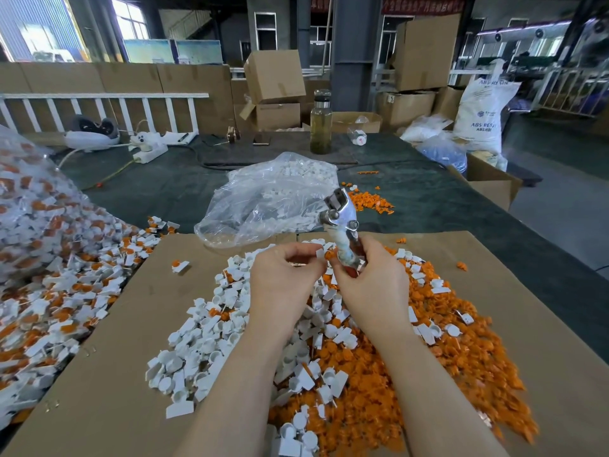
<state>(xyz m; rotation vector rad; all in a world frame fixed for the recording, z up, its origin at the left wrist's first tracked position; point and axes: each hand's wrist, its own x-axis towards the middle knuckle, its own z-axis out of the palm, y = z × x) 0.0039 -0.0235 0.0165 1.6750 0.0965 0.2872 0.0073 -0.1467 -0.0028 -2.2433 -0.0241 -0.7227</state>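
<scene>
Right hand (369,282) grips metal tool (341,219), head upward; left hand (283,275) pinches white part (320,253) beside it, above pile (379,384) on cardboard (115,357)

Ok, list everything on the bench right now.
white parts: many, white, heap on cardboard, centre-left
orange parts: many, orange, heap on cardboard, right
cardboard sheet: one, brown, under both heaps
metal tool: one, silver, held upright over the heaps
small piece: one, white, pinched beside the tool's handle
clear bag: one, transparent, behind cardboard, white parts inside
big bag: one, transparent, far left, white-orange parts inside
bottle: one, yellowish liquid, table's back
left hand: one, pinches small piece
right hand: one, grips metal tool
</scene>
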